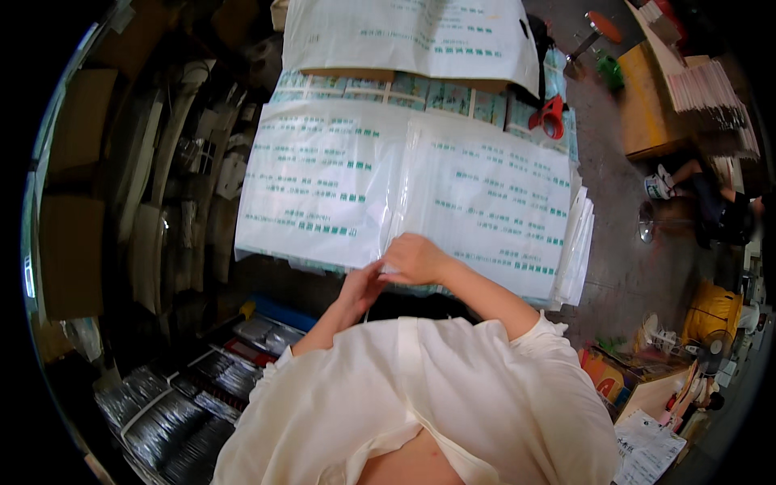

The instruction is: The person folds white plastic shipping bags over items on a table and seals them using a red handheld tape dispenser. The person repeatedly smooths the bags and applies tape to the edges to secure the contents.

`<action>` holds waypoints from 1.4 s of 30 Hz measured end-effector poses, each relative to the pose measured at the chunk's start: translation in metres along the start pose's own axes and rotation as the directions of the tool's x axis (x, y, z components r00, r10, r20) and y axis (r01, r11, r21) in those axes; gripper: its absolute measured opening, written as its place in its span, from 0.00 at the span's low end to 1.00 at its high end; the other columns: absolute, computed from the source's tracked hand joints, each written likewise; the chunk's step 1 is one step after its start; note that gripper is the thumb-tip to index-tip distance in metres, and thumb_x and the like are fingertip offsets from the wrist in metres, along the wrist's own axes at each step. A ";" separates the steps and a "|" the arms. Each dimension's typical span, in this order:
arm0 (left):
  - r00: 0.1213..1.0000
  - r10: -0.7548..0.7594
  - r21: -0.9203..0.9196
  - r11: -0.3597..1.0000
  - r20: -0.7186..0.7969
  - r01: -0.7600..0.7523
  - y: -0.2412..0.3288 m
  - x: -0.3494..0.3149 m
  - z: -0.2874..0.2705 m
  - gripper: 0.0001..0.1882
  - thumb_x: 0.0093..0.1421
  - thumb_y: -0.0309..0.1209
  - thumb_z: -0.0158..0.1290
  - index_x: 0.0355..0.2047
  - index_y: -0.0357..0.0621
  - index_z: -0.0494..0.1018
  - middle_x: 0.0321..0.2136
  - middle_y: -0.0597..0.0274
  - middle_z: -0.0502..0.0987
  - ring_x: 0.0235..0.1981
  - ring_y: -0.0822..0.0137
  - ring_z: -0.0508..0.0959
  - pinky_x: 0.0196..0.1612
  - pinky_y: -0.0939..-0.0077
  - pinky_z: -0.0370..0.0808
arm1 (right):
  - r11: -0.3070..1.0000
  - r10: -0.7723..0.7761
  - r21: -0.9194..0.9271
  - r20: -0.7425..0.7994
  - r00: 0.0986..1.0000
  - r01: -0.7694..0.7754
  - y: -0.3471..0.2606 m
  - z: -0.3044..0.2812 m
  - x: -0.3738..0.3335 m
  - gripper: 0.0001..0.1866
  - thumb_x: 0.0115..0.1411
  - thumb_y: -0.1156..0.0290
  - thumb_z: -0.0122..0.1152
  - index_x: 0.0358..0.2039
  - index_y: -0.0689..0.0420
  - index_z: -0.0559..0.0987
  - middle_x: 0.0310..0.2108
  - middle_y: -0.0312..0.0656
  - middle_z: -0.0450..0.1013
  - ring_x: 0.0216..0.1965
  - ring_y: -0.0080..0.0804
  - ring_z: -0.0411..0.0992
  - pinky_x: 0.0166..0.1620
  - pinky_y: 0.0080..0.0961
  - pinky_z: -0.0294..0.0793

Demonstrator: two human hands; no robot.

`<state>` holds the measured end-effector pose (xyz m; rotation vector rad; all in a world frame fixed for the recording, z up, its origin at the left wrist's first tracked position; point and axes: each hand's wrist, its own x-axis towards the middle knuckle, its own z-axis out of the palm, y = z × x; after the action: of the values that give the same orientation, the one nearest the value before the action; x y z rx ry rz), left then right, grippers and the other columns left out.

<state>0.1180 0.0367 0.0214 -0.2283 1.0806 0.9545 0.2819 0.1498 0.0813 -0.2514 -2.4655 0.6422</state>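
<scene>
My right hand (pixel 414 259) is closed in a pinch on the near edge of the top clear plastic bag (pixel 485 202), the one printed with green text, which lies on the right-hand stack (pixel 575 250). My left hand (pixel 361 287) sits just beside that pinch, on its near left, fingers curled toward the same edge; I cannot tell whether it grips the film or only touches it.

Procedure, as I judge it:

1. Hold the pinch at the edge only. Thin film creases if I take more of it.
2. Use the left fingertips to rub the layers apart just beside the pinch, so that a single bag comes free.
3. Lift low and evenly. A one-sided pull would drag the sheets below out of square.
4. Keep the left-hand stack of printed bags (pixel 319 182), beyond and left of the grip, undisturbed.

The red tape dispenser (pixel 551 117) lies well beyond the grip to the right, past the far edge of the stack. The large white bag (pixel 404 32) lies further off still.
</scene>
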 end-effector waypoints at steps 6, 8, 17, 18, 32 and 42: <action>0.997 -0.053 -0.072 0.996 -0.059 0.049 -0.006 -0.008 0.005 0.13 0.63 0.31 0.54 0.47 0.44 0.71 0.43 0.62 0.78 0.48 0.65 0.75 0.56 0.67 0.69 | 0.581 0.795 0.078 -0.266 0.545 -0.810 0.192 -0.066 0.020 0.15 0.59 0.65 0.59 0.44 0.58 0.77 0.38 0.45 0.78 0.31 0.38 0.77 0.37 0.31 0.75; 0.998 -0.026 -0.085 0.996 -0.051 0.022 -0.004 -0.015 0.017 0.14 0.63 0.29 0.53 0.49 0.43 0.70 0.43 0.62 0.77 0.47 0.64 0.76 0.54 0.66 0.69 | 0.503 0.859 0.063 -0.147 0.490 -0.862 0.244 -0.075 0.032 0.18 0.58 0.63 0.61 0.47 0.58 0.77 0.39 0.46 0.78 0.27 0.36 0.76 0.35 0.31 0.76; 0.998 0.009 -0.080 0.997 -0.068 -0.015 0.015 -0.052 0.039 0.15 0.62 0.28 0.54 0.48 0.40 0.69 0.47 0.60 0.76 0.49 0.64 0.75 0.56 0.64 0.68 | 0.442 0.897 -0.134 0.104 0.431 -0.887 0.297 -0.058 0.073 0.19 0.50 0.59 0.68 0.36 0.61 0.82 0.26 0.43 0.77 0.21 0.31 0.73 0.26 0.28 0.73; 0.998 0.007 -0.071 0.997 -0.063 -0.011 0.017 -0.054 0.039 0.15 0.62 0.28 0.54 0.49 0.39 0.69 0.47 0.60 0.75 0.50 0.64 0.75 0.56 0.64 0.68 | 0.406 0.909 -0.062 0.130 0.396 -0.912 0.294 -0.063 0.071 0.17 0.50 0.60 0.68 0.34 0.61 0.81 0.25 0.42 0.76 0.21 0.29 0.72 0.26 0.27 0.72; 0.805 -0.416 0.590 0.801 0.422 0.104 -0.025 -0.126 0.125 0.24 0.63 0.35 0.53 0.56 0.35 0.68 0.47 0.52 0.77 0.46 0.65 0.76 0.49 0.72 0.71 | 0.311 0.906 0.893 -0.175 0.385 -0.325 0.150 -0.300 -0.005 0.04 0.54 0.74 0.61 0.28 0.57 0.75 0.24 0.32 0.69 0.26 0.20 0.69 0.30 0.16 0.69; 0.126 -0.917 0.561 0.119 0.379 -0.819 -0.001 -0.101 0.263 0.22 0.65 0.39 0.48 0.52 0.36 0.70 0.41 0.45 0.77 0.41 0.65 0.77 0.47 0.69 0.72 | 0.412 0.874 0.871 -0.294 0.387 -0.267 0.073 -0.427 -0.122 0.17 0.43 0.84 0.60 0.32 0.51 0.68 0.28 0.32 0.66 0.31 0.25 0.69 0.40 0.22 0.75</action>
<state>0.2750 0.1346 0.2340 1.5826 -0.0739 -0.3410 0.6294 0.3416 0.2940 -0.9851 -1.0568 1.4448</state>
